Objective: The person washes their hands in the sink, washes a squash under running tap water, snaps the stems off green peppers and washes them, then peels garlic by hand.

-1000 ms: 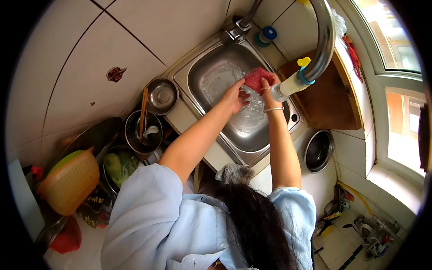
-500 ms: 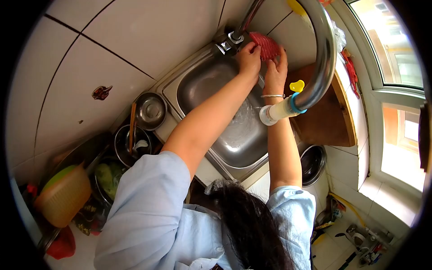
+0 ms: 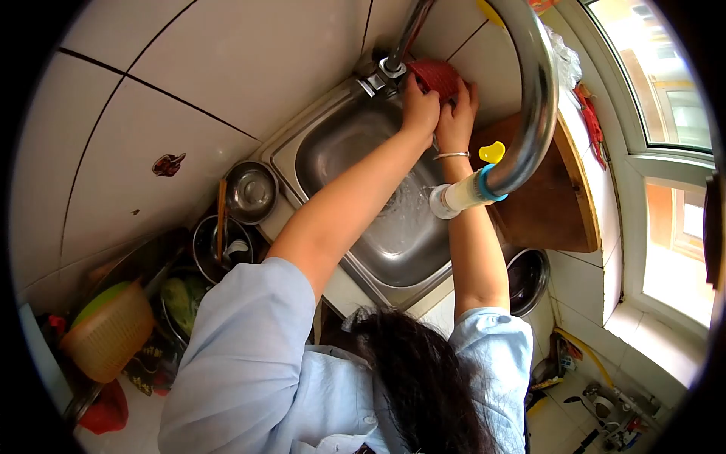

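Note:
Both hands are at the far corner of the steel sink (image 3: pixel 401 250), beside the tap base (image 3: pixel 380 79). Between them is a red textured cloth (image 3: pixel 436 76). My left hand (image 3: pixel 418 108) grips its left side with bent fingers. Under its right side is my right hand (image 3: pixel 457 119), fingers closed against it and a bracelet on the wrist. The curved tap (image 3: pixel 538 98) arches over my right forearm, and its filter nozzle (image 3: pixel 461 195) points towards the basin. A little water shows in the basin below my arms.
Left of the sink stand a steel bowl (image 3: pixel 252 191), a dark pot (image 3: pixel 208 244) with chopsticks and a spoon, and an orange colander (image 3: pixel 111 333). A wooden board (image 3: pixel 544 193) leans at the right, with a dark round bowl (image 3: pixel 527 281) below it.
Both hands have carried the red cloth from over the basin to the far corner behind it. Since the middle frame the cloth has tilted and lowered slightly between them.

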{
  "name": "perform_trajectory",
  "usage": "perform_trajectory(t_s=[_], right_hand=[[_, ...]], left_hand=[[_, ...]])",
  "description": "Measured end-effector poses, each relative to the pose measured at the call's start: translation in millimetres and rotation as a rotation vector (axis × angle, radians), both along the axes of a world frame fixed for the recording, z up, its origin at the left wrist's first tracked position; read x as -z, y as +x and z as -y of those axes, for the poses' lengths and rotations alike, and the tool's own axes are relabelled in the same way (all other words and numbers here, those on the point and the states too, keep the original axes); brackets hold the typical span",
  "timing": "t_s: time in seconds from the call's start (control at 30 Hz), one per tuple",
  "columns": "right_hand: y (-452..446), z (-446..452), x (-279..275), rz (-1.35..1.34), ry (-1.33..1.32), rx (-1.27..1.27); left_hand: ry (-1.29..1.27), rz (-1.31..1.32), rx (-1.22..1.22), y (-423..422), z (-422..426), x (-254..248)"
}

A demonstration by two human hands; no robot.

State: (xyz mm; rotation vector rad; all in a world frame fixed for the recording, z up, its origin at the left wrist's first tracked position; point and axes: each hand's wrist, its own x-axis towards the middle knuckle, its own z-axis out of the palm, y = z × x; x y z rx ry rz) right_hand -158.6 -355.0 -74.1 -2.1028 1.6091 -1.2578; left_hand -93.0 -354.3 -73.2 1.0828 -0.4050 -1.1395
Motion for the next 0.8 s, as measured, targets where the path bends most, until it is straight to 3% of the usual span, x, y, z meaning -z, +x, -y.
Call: perform_trajectory(t_s=[0.07, 0.17, 0.27, 0.4, 0.53, 0.63, 0.8], right_hand=[[0.5, -0.8, -3.2, 0.007, -0.007, -0.066], [-4.8, 3.6, 1.5, -0.027, -0.017, -0.111], [-5.2, -12.6, -12.5, 0.030, 0.051, -0.076], [-17.5, -13.7, -3.5, 0.169, 0.121, -0.068], [-18.2, -24.6, -6.5, 0.388, 0.068, -0.186], [-17.5, -41.9, -9.5, 0.536, 0.272, -0.268], [-17.3, -63.2, -8.7, 0.275, 0.266, -0.359]], left_hand=[[-0.078, -0.079, 0.081, 1.2, -5.4, -1.9], [0.004, -0.217, 0.058, 3.8, -6.3, 8.0], [0.129, -0.518, 0.078, 17.8, -35.9, -9.2], [-0.008, -0.598, 0.208, 33.6, -60.4, 2.7], [-0.066, -0.603, 0.290, 41.3, -73.9, -0.4], [-0.092, -0.538, 0.370, 43.2, -86.8, -6.5], [-0.059, -0.356, 0.434, 44.0, -109.2, -14.6]])
